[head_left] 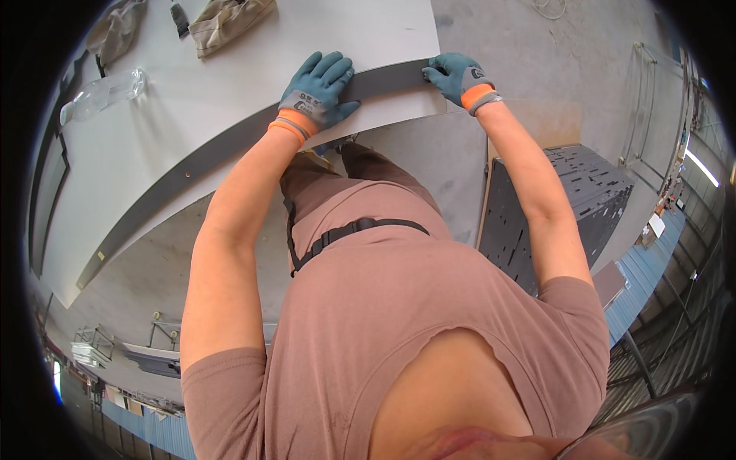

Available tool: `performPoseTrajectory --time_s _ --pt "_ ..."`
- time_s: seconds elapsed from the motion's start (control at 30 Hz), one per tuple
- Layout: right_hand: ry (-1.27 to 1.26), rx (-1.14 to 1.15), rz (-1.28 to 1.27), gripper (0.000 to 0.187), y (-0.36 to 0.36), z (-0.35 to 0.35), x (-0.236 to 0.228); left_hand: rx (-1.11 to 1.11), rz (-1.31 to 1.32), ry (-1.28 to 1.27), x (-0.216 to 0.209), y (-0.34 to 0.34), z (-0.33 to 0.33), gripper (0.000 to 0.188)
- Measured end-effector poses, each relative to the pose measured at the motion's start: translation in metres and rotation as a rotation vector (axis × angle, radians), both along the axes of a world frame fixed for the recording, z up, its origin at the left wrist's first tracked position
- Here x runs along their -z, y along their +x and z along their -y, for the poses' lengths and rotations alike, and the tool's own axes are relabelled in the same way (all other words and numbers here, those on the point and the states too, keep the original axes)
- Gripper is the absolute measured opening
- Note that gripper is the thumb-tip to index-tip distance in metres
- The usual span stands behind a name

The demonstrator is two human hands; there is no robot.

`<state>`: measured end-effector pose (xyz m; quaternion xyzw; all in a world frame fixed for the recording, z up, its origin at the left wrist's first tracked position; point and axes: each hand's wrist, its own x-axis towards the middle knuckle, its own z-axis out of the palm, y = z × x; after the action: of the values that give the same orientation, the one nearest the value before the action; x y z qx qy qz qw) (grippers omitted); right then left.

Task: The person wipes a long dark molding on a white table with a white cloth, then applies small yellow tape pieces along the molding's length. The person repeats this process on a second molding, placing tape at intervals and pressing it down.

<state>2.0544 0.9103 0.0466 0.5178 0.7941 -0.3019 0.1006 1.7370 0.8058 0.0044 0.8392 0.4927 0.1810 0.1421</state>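
A long, flat dark grey strip (pixel 207 162) lies along the near edge of a white tabletop (pixel 192 100). It looks curved through the lens, with a small hole and a small yellowish mark towards its left end. My left hand (pixel 318 90), in a teal-and-grey glove with an orange cuff, rests flat on the strip with fingers stretched out and thumb apart. At the strip's right end, by the table's corner, my right hand (pixel 460 78) in a matching glove has its fingers and thumb closed round the end. The strip's underside is hidden.
On the table lie a clear plastic bottle (pixel 103 96), a bundled beige cloth item (pixel 228 24) and a small black object (pixel 179 20). More dark strips (pixel 47 203) run along its left side. A stack of dark slotted panels (pixel 571 192) stands to my right.
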Motion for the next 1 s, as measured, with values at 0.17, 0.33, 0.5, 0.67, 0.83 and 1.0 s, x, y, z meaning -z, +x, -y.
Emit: performPoseTrajectory --time_s 0.17,0.33,0.5,0.67,0.83,1.0 --pt "0.101 -0.155 0.115 0.03 -0.005 0.0 0.004 -0.001 -0.004 0.003 0.001 0.0 0.0 0.061" --pt "0.051 -0.117 0.054 0.031 -0.004 0.0 0.005 0.003 -0.031 0.011 0.002 -0.001 -0.001 0.061" --pt "0.054 -0.002 0.057 0.03 -0.008 0.0 0.001 0.0 -0.011 0.012 0.003 -0.002 0.001 0.061" --pt "0.032 0.585 -0.275 0.019 0.022 0.007 0.023 0.008 -0.003 0.027 0.006 0.001 -0.001 0.062" --pt "0.087 0.746 -0.608 0.029 0.022 0.025 -0.005 -0.008 -0.024 0.013 0.005 -0.001 0.002 0.062" --pt "0.01 0.702 -0.538 0.017 0.039 0.031 0.006 0.004 -0.028 0.005 0.002 0.0 0.0 0.062"
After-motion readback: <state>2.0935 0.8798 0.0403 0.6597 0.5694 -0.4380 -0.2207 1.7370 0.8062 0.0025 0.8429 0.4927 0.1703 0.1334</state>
